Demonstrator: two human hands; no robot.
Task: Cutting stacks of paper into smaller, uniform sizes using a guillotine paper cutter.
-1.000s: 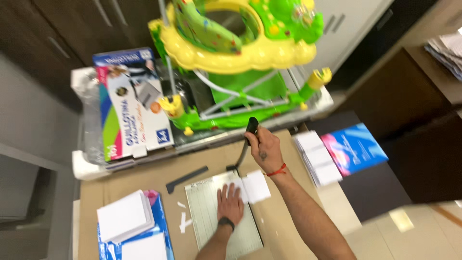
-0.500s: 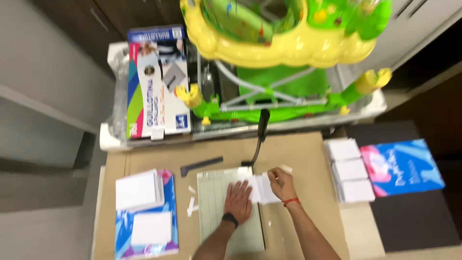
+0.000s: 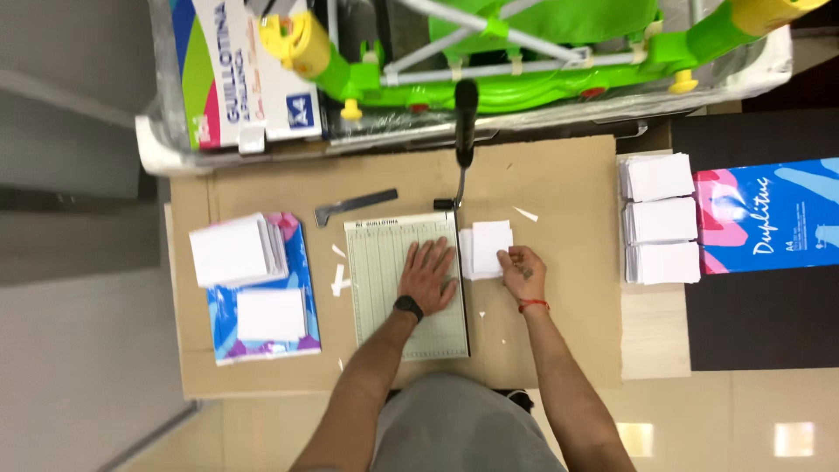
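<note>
While left hand lies flat on cutter, right fingers apparently pinch cut cards; stack could fan, slip near blade.

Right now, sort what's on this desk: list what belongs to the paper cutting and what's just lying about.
In use: paper cutter under left hand; cut sheets at right hand; card stacks.
Lying about: green toy frame; metal ruler; blue paper ream.

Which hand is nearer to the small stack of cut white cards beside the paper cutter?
Right. The right hand touches the stack of cut cards at its right edge; the left hand lies flat on the paper cutter's board, just left of the stack.
</note>
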